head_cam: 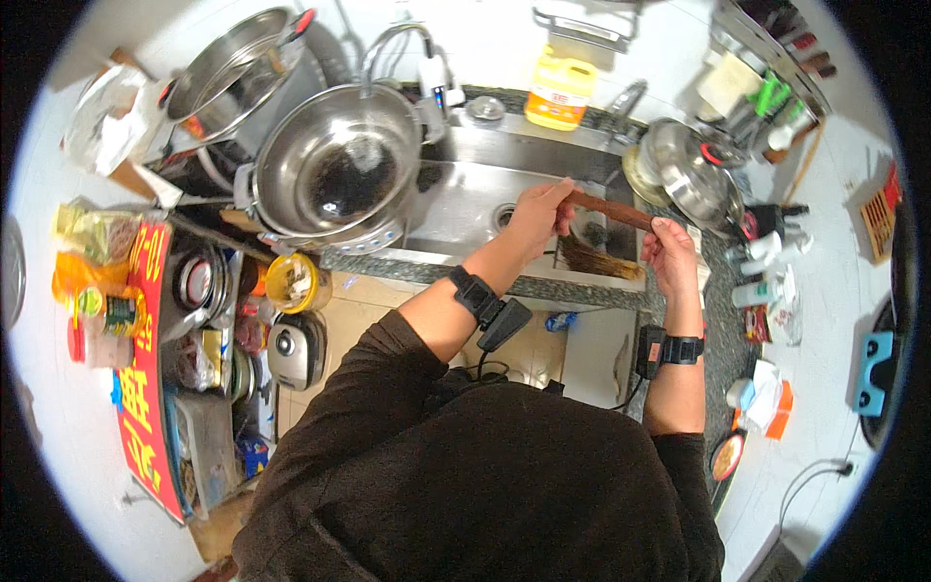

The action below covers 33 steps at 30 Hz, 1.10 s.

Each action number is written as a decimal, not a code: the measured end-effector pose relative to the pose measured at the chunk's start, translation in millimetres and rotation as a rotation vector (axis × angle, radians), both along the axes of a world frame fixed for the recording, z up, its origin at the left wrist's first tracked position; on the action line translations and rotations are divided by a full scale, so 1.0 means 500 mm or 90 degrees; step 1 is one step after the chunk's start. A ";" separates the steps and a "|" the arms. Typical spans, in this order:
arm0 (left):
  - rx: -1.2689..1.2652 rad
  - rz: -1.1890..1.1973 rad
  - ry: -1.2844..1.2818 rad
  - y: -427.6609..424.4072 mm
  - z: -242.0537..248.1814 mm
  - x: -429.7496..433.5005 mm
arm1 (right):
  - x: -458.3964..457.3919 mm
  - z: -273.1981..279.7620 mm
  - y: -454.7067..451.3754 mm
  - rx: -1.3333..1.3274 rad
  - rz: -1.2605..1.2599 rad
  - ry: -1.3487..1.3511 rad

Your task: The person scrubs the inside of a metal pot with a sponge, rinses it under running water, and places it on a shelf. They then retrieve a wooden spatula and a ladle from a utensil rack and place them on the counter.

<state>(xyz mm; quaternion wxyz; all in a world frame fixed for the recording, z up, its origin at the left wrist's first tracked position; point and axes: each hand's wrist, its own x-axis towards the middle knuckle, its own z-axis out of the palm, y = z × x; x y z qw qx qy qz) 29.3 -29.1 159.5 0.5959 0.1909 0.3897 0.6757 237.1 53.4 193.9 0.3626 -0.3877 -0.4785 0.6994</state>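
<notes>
Above the steel sink (pixel 458 200), both hands hold a long reddish-brown strip (pixel 611 208), whose material I cannot make out. My left hand (pixel 542 211) grips its left end, thumb along the top. At the other end, my right hand (pixel 669 251) pinches it between thumb and fingers. The strip slopes slightly down to the right. Below it, at the sink's right front part, lies a straw brush (pixel 600 260). A round drain (pixel 503 216) shows just left of my left hand.
A large steel pot (pixel 338 160) stands left of the sink beneath a curved faucet (pixel 396 33). Behind the sink are a yellow detergent jug (pixel 560 91) and a second tap (pixel 627 102). Stacked steel cookware (pixel 694 174) stands right. A packed shelf (pixel 200 349) and yellow bucket (pixel 294 282) are left.
</notes>
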 end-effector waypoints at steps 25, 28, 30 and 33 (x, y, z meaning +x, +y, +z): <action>-0.223 0.524 -0.109 -0.571 -0.148 -0.200 | -0.510 -0.176 -0.206 -0.155 0.929 -0.196; -0.222 0.648 -0.137 -0.627 -0.137 -0.152 | -0.540 -0.191 -0.255 -0.126 0.991 -0.227; -0.245 0.705 -0.098 -0.671 -0.125 -0.104 | -0.551 -0.199 -0.304 -0.122 1.013 -0.222; -0.267 0.774 -0.075 -0.736 -0.109 -0.043 | -0.563 -0.201 -0.374 -0.168 1.088 -0.207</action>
